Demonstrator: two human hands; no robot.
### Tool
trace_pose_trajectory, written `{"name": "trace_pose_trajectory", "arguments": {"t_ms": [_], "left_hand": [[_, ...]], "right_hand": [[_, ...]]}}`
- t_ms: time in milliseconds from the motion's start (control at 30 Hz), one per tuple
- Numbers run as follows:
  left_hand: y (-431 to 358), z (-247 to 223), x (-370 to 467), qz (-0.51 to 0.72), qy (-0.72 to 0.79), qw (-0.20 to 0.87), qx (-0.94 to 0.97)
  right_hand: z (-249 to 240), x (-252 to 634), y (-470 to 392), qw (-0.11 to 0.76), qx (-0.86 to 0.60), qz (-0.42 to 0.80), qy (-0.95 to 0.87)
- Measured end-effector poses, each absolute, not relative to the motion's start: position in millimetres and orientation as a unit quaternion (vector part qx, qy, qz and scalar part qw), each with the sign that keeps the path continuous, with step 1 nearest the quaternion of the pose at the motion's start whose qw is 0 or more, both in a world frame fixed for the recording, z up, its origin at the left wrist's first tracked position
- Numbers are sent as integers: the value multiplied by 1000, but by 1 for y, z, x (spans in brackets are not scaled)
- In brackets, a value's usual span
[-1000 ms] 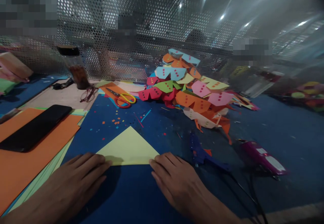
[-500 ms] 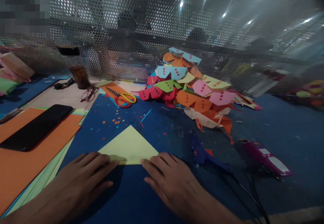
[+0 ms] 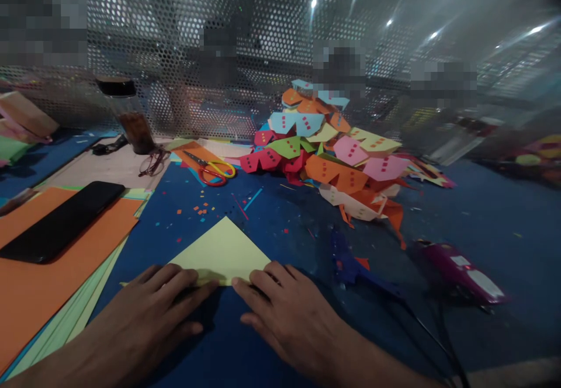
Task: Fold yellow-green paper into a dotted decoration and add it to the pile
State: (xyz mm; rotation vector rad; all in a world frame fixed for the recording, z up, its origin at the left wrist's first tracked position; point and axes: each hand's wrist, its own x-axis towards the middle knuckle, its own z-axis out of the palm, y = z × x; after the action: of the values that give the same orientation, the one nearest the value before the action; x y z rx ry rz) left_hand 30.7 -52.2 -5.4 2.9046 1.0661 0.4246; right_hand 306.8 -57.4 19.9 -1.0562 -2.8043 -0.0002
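A pale yellow paper (image 3: 225, 250), folded into a triangle, lies on the blue table with its peak pointing away. My left hand (image 3: 160, 303) rests on its lower left part, fingers spread and index finger along the bottom edge. On the lower right part lies my right hand (image 3: 284, 306), its fingers apart and flat, index fingertip at the same edge. Both hands cover the paper's side corners; a small tip shows left of my left hand. Neither hand is closed around anything.
Scissors (image 3: 214, 172) lie beyond the paper, near scraps. Folded colored papers (image 3: 342, 154) are piled behind. A blue glue gun (image 3: 359, 271) and purple device (image 3: 464, 274) are right. Left are a phone (image 3: 65, 218), orange paper (image 3: 30, 294) and a jar (image 3: 135, 125).
Both hands have slid inward along the paper's bottom edge, so their index fingertips are closer together. The paper has barely moved.
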Motion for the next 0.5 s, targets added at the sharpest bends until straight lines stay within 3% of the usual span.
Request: {"name": "trace_pose_trajectory", "arguments": {"t_ms": [500], "left_hand": [[-52, -5, 36, 101, 345, -20, 933]], "right_hand": [[15, 304, -55, 87, -349, -7, -933]]}}
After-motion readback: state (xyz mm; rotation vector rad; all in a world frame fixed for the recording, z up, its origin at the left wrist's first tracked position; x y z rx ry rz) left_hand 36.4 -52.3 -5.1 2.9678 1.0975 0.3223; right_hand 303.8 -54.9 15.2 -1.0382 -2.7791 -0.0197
